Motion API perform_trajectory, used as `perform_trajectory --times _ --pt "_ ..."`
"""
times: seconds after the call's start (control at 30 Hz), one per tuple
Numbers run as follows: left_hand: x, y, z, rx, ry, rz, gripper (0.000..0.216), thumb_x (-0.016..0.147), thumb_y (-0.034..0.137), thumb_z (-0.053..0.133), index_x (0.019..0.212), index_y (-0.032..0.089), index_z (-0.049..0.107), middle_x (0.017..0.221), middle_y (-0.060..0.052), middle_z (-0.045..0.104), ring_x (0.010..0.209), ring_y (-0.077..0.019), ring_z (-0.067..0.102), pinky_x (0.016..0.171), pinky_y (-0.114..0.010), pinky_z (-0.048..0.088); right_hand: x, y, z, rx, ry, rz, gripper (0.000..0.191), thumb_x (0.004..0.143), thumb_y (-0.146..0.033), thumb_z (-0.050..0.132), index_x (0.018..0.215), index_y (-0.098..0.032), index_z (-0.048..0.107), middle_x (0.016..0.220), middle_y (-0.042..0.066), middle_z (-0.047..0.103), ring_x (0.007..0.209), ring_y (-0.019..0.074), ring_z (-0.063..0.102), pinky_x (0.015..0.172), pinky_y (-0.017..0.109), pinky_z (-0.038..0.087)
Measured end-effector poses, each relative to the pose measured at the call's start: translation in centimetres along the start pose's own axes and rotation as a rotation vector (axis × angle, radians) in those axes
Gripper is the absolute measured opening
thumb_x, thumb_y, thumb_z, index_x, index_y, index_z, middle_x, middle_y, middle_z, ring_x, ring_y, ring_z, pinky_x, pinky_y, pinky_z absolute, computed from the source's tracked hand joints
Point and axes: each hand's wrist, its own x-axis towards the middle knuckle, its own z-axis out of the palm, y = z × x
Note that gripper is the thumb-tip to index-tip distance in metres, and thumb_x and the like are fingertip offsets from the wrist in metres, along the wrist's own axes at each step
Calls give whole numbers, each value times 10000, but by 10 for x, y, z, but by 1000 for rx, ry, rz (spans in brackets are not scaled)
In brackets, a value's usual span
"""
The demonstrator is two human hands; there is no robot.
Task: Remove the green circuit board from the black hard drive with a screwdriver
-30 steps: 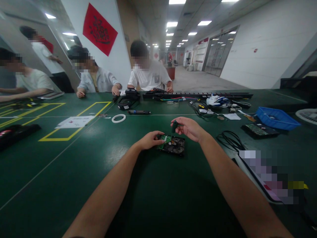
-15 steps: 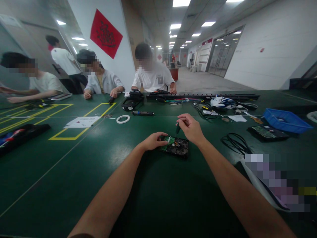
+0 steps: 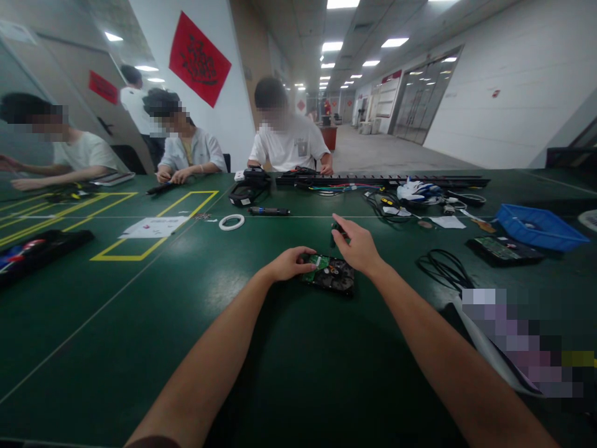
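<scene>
A hard drive lies on the green table in front of me, its green circuit board and dark metal casing facing up. My left hand grips its left end, thumb over the board and fingers along the far edge. Above the drive's far side, my right hand holds a dark screwdriver upright between thumb and fingers. The screwdriver's handle shows beside the thumb; its tip is too small and dark to make out against the board.
To the right lie a coiled black cable, a second hard drive and a blue tray. Ahead are a white ring, a dark cylindrical tool and a long black strip with wires. Several people sit across the table.
My right hand's fingers have straightened around the screwdriver handle, which stays over the drive. My left hand and the drive have hardly moved. A co-worker opposite has drawn a dark object closer.
</scene>
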Motion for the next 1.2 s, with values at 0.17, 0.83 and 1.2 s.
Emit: perform_trajectory --times 0.17,0.83,1.2 --pt "-1 4 0 -28 -23 -25 687 832 554 719 1397 192 570 767 8 574 637 -144 525 576 -259 385 -1 5 1 -29 12 39 503 971 -399 557 1442 -223 567 1336 121 657 1123 297 650 1018 470 486" --pt "-1 5 0 -12 -12 -26 668 834 534 724 1386 186 583 759 8 572 625 -140 514 580 -259 380 -1 8 3 -105 61 32 468 951 -380 582 1380 -194 600 1333 144 640 1162 316 617 982 478 507" --pt "-1 4 0 2 -5 -15 674 828 555 719 1378 186 593 779 4 575 660 -147 527 599 -263 385 0 -2 -7 -184 2 -18 461 956 -375 566 1380 -199 612 1094 118 628 933 265 612 900 409 498"
